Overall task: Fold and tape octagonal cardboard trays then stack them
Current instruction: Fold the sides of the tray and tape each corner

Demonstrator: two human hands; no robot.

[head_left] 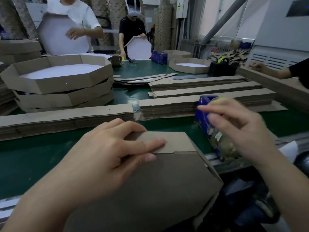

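A brown octagonal cardboard tray (158, 186) lies bottom up at the table's near edge. My left hand (107, 154) presses flat on it, fingers across the seam where a side strip meets the base. My right hand (237, 129) hovers, blurred, over a blue tape dispenser (204, 121) to the tray's right, fingers loosely spread; I see nothing held in it. Finished trays (58, 84) stand stacked at the far left.
Piles of flat cardboard strips (205, 91) run across the green table (33, 158). Another blue dispenser (158, 56), a black dispenser (220, 67) and a tray (189, 66) sit farther back. Two people opposite hold octagonal boards; another person's arm (274, 71) reaches in at right.
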